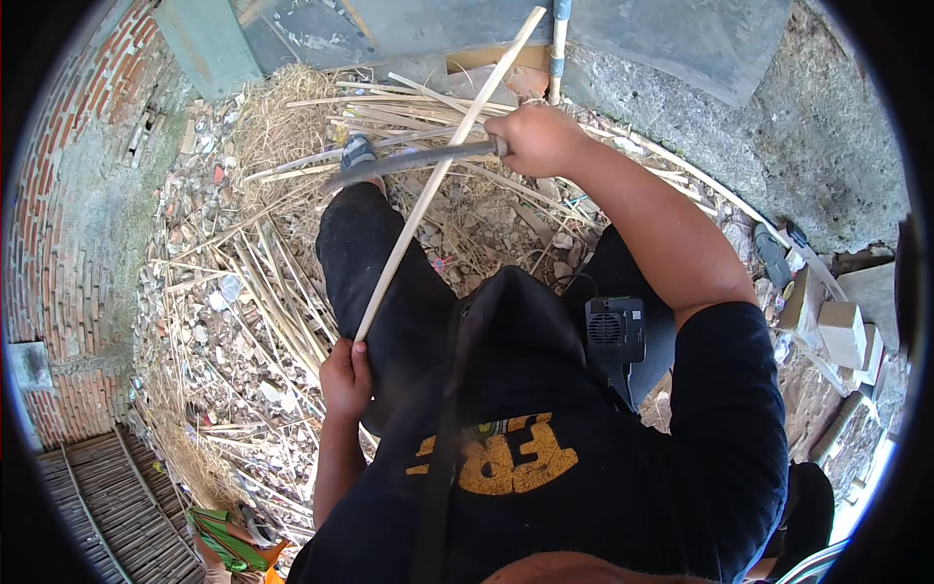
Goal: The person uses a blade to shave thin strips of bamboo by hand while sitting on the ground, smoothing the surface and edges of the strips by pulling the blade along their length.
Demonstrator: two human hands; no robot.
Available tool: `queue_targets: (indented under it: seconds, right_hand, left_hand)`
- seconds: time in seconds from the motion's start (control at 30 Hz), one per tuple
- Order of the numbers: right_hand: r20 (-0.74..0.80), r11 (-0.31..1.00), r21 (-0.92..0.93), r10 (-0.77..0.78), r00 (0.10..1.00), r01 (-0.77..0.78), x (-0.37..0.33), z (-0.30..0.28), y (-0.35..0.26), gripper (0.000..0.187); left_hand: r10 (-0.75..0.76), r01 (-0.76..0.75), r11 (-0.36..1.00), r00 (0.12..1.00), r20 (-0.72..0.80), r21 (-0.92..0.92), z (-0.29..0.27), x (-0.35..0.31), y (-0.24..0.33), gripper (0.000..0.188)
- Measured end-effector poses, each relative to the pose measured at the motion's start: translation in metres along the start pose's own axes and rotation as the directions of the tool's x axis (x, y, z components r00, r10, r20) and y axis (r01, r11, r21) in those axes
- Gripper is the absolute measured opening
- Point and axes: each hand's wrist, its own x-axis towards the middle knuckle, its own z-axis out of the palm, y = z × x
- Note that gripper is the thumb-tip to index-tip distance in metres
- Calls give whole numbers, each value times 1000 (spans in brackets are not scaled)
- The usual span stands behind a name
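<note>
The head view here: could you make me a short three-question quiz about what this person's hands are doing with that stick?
1. True or false: the left hand grips the lower end of the pale stick.
2. What does the right hand hold? A) long dark blade B) hammer C) rope
3. Fill in: the blade crosses the stick near the person's raised ____.

Key: 1 true; 2 A; 3 knee.
</note>
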Motion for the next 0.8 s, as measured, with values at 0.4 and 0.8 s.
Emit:
queue_targets:
  seconds: [0.4,0.8]
  right_hand:
    - [-217,962,139,260,941,-233,3,2,56,23]
    - [-123,996,43,79,989,-75,-1,-4,26,23]
  left_hand:
    - [-39,33,987,999,34,160,-16,-1,16,28]
    - [16,-12,998,998,-60,64,-14,-10,24,23]
